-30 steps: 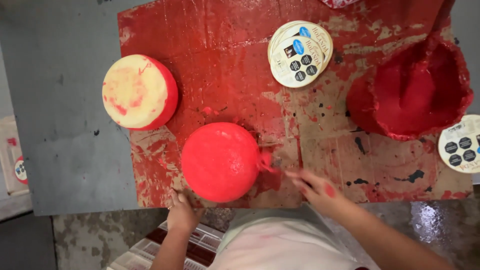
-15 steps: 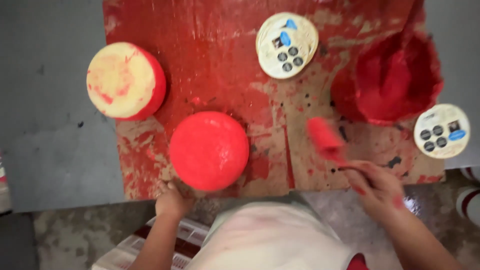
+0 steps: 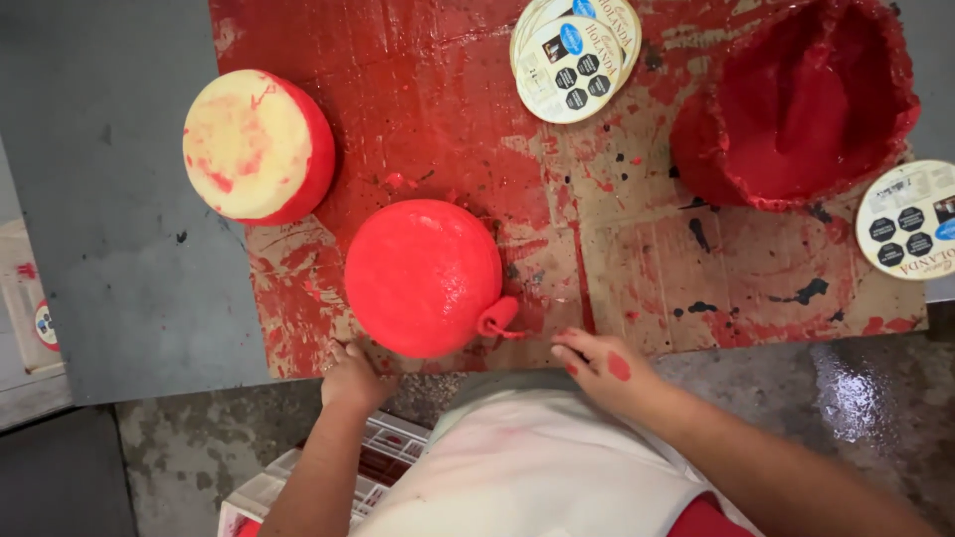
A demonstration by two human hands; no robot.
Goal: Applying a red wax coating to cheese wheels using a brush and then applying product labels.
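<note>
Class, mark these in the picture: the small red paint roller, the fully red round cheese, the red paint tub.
small red paint roller [image 3: 496, 316], head view, sleeve.
fully red round cheese [image 3: 422, 277], head view, top.
red paint tub [image 3: 900, 121], head view, rim.

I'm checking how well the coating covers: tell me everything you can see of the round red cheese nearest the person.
The red cheese wheel is round and domed, wholly covered in bright, glossy red coating with a faintly pebbled sheen. It sits on paint-smeared cardboard near the front edge. A small red roller, held by the right hand, presses against its lower right side. The left hand rests beside its lower left edge.
</note>
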